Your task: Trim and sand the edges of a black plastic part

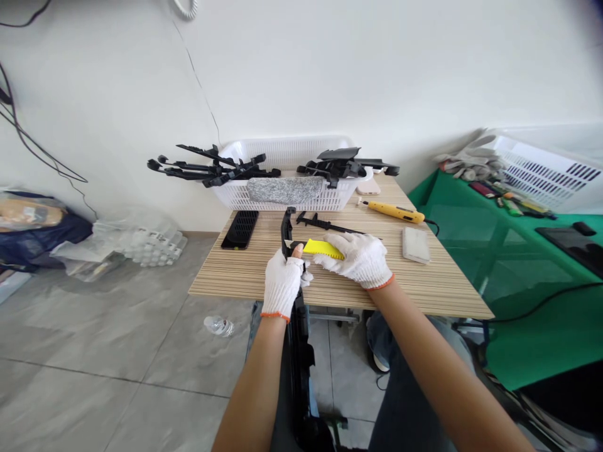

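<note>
My left hand (281,284), in a white knit glove with the thumb tip bare, is closed around a long black plastic strip (298,351). The strip's curved upper end rises above the table, and its lower length runs down past the table edge toward my lap. In my gloved right hand (355,257) is a yellow utility knife (324,248), its blade pointing left. The blade touches or lies very near the strip's upper part, beside my left thumb. Fingers of both hands are partly hidden.
A white plastic basket (235,194) holds several black parts, with a grey fuzzy cloth (285,189) over its front rim. On the wooden table (226,273) lie a phone (240,230), black calipers (325,224), a yellow corded pen-shaped tool (396,211) and a whitish block (415,245). A green-covered table (452,220) stands right.
</note>
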The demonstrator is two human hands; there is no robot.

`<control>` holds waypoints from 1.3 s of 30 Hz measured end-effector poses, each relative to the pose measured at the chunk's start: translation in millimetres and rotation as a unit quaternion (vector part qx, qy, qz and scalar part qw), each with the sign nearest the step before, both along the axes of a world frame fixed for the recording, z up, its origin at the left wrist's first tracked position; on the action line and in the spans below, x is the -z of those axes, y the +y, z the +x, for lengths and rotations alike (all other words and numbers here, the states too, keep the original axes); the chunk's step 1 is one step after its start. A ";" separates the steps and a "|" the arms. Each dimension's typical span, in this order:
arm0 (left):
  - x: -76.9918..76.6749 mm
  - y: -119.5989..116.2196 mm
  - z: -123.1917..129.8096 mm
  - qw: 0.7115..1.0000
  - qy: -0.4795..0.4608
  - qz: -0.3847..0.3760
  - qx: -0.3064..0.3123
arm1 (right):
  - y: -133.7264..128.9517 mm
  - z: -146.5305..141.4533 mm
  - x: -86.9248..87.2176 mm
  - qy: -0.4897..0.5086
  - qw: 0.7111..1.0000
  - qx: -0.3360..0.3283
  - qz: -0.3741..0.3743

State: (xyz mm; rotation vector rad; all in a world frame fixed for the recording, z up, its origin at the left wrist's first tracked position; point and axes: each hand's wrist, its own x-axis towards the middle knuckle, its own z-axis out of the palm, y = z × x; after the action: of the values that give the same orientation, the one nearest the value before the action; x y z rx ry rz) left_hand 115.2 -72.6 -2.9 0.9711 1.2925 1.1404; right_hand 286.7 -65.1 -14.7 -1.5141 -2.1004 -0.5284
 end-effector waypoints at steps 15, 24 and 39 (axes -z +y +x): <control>-0.7 -1.7 -0.2 0.998 -0.068 0.010 -0.006 | -1.6 -5.9 -3.3 0.061 0.995 0.066 0.041; 9.9 -2.8 -4.7 0.995 -0.092 0.023 0.013 | 8.4 -4.1 -4.6 0.102 0.967 0.200 -0.116; 18.8 -15.8 -3.3 0.977 -0.015 0.207 0.051 | -35.2 -36.7 4.8 0.275 0.941 -0.133 -0.148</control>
State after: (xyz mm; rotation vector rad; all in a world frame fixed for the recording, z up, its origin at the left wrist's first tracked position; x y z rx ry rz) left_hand 111.9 -88.5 -21.7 1.3026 0.9841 1.3675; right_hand 250.0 -100.3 -19.5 -1.2972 -1.9320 0.2983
